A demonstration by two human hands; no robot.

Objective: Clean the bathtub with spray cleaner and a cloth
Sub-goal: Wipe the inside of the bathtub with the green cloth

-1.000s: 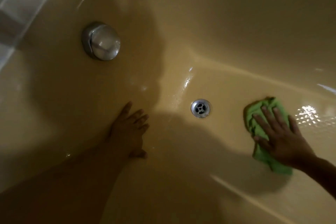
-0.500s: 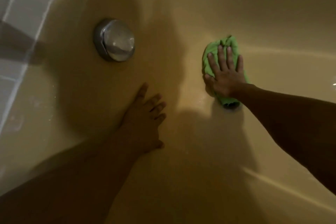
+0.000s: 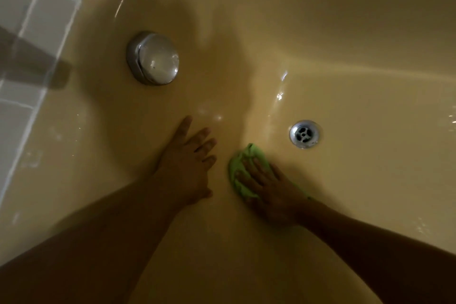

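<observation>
Pressing crumpled green cloth (image 3: 243, 168) on floor of beige bathtub (image 3: 370, 131), near round chrome drain (image 3: 304, 134), with right hand (image 3: 269, 192), fingers straight. Bracing on tub slope with left hand (image 3: 187, 165), fingers spread, holding nothing. Best with firm overlapping strokes. Domed chrome overflow cap (image 3: 153, 58) above; bracing hand blocking leftward sweep.

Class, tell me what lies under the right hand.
A crumpled green cloth, pressed by the right hand onto the beige bathtub floor. Its middle and the surface beneath are hidden.
</observation>
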